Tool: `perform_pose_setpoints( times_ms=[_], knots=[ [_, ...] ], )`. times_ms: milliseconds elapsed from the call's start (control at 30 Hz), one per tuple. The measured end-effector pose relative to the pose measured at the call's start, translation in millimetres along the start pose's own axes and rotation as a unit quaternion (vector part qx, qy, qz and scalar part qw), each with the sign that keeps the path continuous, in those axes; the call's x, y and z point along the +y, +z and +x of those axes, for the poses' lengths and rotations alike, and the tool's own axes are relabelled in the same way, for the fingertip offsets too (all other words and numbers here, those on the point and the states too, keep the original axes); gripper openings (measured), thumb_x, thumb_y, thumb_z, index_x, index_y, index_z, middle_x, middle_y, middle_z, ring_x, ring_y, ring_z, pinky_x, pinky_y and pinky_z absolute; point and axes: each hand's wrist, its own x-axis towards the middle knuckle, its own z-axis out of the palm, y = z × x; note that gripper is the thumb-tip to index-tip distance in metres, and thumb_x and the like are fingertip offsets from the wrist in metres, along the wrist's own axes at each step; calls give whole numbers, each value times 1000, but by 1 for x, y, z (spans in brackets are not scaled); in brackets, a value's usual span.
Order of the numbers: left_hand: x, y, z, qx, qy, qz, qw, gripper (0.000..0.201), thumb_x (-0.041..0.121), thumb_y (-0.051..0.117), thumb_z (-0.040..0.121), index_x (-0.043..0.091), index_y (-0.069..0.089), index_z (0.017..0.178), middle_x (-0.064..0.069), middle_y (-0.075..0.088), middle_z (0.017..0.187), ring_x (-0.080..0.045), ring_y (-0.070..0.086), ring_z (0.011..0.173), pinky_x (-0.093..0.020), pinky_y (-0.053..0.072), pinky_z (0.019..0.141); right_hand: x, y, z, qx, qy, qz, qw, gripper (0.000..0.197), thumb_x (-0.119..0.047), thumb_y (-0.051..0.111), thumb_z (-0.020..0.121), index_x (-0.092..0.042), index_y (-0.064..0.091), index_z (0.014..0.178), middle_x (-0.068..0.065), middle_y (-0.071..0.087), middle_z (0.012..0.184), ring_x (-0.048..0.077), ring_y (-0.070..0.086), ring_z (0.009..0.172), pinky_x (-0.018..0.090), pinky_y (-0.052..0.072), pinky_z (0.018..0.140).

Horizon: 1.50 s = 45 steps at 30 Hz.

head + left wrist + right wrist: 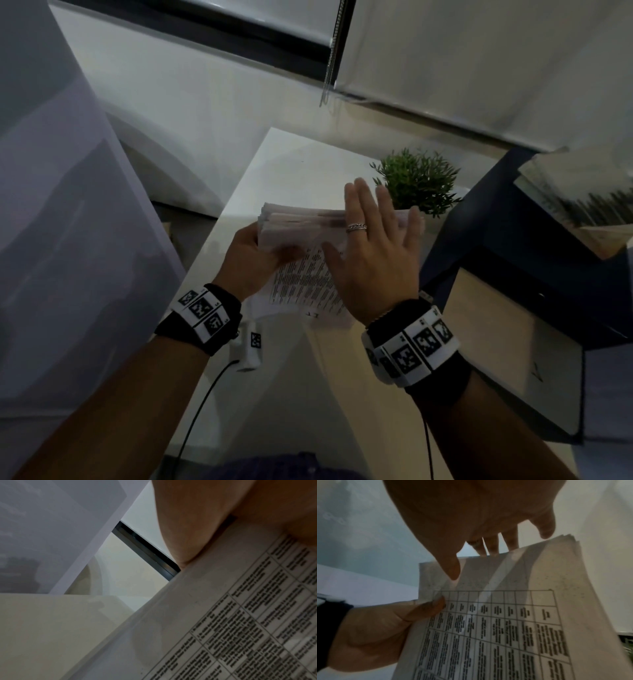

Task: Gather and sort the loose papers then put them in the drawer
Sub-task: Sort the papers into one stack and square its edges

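Left hand (pixel 248 255) grips printed papers (pixel 308 281).

left hand (pixel 251 255) gripping, right hand (pixel 373 253) flat — fingers straight

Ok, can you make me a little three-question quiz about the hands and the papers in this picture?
1. True or false: the left hand holds the thick stack of white printed papers by its side edge.
2. The right hand is: A) a fist, B) flat with straight fingers against the stack, C) gripping the small green potted plant.
3. Fill in: the top sheet is printed with a ____ of text boxes.

Key: 1 true. 2 B. 3 table (grid).
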Motion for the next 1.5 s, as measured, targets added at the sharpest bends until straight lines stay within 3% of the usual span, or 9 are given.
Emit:
perform_pose_setpoints(
  times_ms=[300,600,733,833,900,1000,1100,1433,1500],
  knots=[
    [10,14,-4,3,-7,-55,998,29,-9,72,79,14,72,97,14,77,84,-2,72,81,-12,53,70,6,2,12,-36,-34,22,999,70,-45,48,93,-26,15,152,-4,28,157,26,26,145,63,13,115],
    [5,19,-3,54,18,-49,997,18,6,69,88,23,72,94,14,76,87,-4,70,85,-20,54,75,11,16,5,56,13,12,998,89,-58,53,86,-21,8,154,7,6,163,37,-1,149,68,1,113],
    [9,-1,-1,82,17,-37,996,27,14,80,74,31,68,91,25,74,81,8,68,80,-11,53,71,43,34,2,123,215,310,918,117,-59,74,71,-16,1,154,4,5,162,18,6,150,49,12,121],
    [16,-7,-2,76,14,-38,996,33,25,79,66,24,68,97,23,75,84,4,70,83,-13,54,73,57,43,4,31,233,561,794,103,-20,87,68,-11,24,150,-3,48,142,2,49,127,35,43,108],
    [24,-4,-3,90,31,-29,995,36,28,79,66,22,68,100,24,75,86,3,70,85,-14,54,74,59,41,4,23,221,560,798,59,-19,85,71,-3,61,122,2,70,111,9,68,102,41,57,89],
    [32,11,-13,151,73,-2,986,34,28,83,71,22,67,101,19,74,87,3,69,87,-18,56,75,54,32,-10,96,225,572,783,31,-16,81,76,-1,71,100,0,74,92,7,71,86,28,58,74],
    [17,21,-30,202,83,18,976,43,29,84,75,25,61,111,13,69,101,-6,68,97,-28,58,80,46,39,-33,99,232,582,773,38,-18,82,73,-3,71,106,-5,72,93,-2,69,83,15,55,69],
    [-24,9,-26,69,-13,-27,997,68,5,82,71,-14,46,126,-25,63,118,-19,65,109,-28,55,89,57,98,-49,13,307,620,722,46,-19,91,59,-19,72,101,1,75,100,20,72,94,44,59,83],
    [-33,8,-29,49,-63,6,997,64,17,86,71,-4,56,123,-9,71,115,-17,66,110,-33,56,93,51,114,-54,-26,341,623,703,41,-7,90,59,-25,73,92,-5,75,95,17,71,91,47,58,86]
  ],
)
